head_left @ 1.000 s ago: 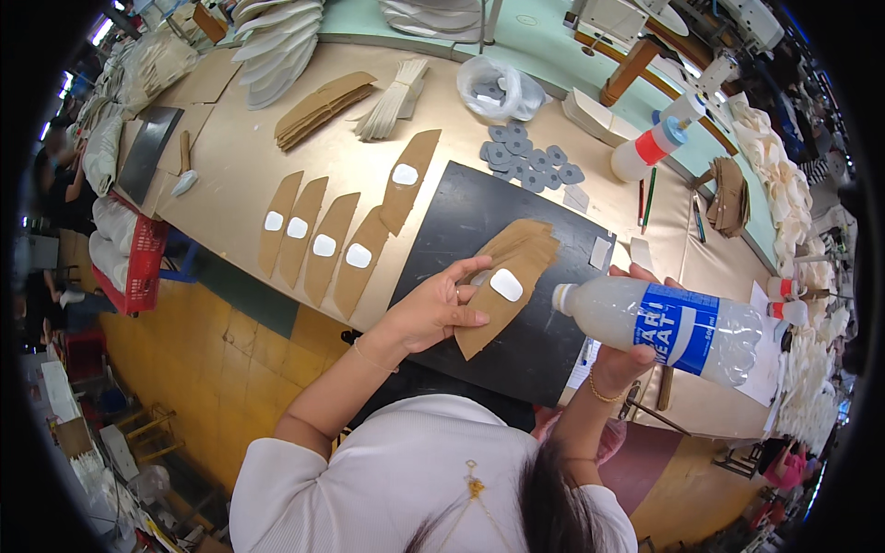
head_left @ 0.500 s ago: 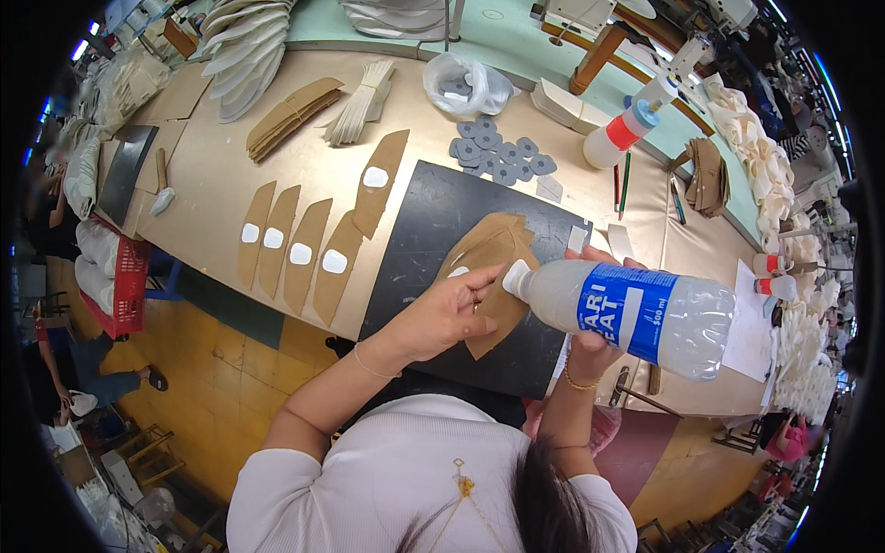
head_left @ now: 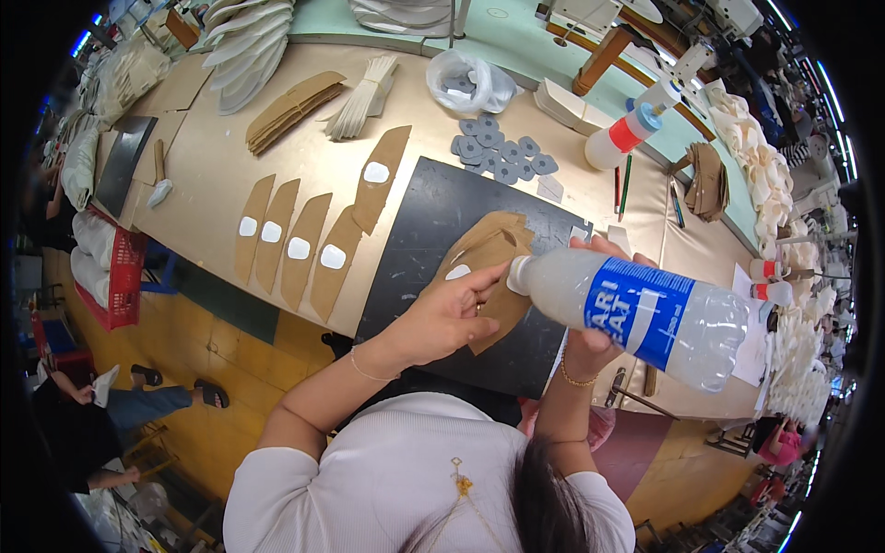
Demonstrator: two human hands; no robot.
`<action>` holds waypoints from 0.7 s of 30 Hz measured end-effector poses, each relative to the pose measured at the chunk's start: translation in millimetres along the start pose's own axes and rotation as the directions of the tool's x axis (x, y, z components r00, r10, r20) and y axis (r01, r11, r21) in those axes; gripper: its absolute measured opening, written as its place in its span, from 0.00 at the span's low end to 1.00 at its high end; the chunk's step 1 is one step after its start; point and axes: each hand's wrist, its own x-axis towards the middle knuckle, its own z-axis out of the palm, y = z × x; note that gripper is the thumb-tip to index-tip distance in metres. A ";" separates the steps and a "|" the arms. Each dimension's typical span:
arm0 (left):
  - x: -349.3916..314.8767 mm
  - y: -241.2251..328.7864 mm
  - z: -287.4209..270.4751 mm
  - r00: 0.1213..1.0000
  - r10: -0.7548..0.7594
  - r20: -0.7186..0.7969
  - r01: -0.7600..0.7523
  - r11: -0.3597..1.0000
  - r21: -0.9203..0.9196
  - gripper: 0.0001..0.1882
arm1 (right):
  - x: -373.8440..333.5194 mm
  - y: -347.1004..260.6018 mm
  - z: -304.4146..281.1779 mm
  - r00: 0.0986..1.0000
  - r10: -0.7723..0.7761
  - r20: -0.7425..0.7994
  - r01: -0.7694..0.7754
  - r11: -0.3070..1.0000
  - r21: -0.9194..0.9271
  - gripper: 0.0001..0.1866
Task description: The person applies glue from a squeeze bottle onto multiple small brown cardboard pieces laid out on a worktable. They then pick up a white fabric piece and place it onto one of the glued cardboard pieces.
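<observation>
Just beside the left hand (head_left: 446,320), apparently pinching brown pieces (head_left: 490,239), a tilted bottle (head_left: 645,315) gripped in the right hand (head_left: 587,352).

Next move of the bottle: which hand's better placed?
Right, I'd say: the right hand grips the blue-labelled bottle, its mouth beside the brown pieces; the left hand is occupied at those pieces.

I'm looking into a sewing workshop: white sewing machines (head_left: 587,11) stand at a mint-green bench (head_left: 507,39), and the tan table (head_left: 205,170) carries bundled brown pieces (head_left: 293,111) and 5 loose patched pieces (head_left: 311,224). Pale cut parts (head_left: 767,198) are heaped at right. Near a red crate (head_left: 123,281) I see another person (head_left: 69,438).
</observation>
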 end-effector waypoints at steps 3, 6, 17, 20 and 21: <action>-1.0 2.2 0.8 0.999 0.009 -0.040 -0.008 0.999 0.033 0.36 | -1.7 0.9 -4.3 0.981 -0.063 0.185 0.065 0.998 -0.004 0.52; -1.1 -0.7 -0.2 0.997 0.047 -0.061 -0.046 0.998 0.031 0.36 | -1.0 -4.5 -14.9 0.957 -0.064 0.282 0.083 0.995 -0.055 0.53; -7.0 33.4 -34.5 0.998 0.068 -0.015 -0.069 0.965 -0.255 0.37 | 8.8 4.0 -15.2 0.965 -0.178 -0.193 0.097 0.925 -0.367 0.53; 2.0 67.7 -78.8 0.966 0.222 -0.130 -0.242 0.956 -0.165 0.40 | 10.4 -0.4 -22.9 0.955 -0.165 -0.245 0.069 0.932 -0.356 0.53; 6.7 76.0 -96.8 0.949 0.276 -0.153 -0.295 0.948 -0.117 0.39 | 9.9 -1.6 -25.3 0.954 -0.167 -0.248 0.068 0.929 -0.364 0.53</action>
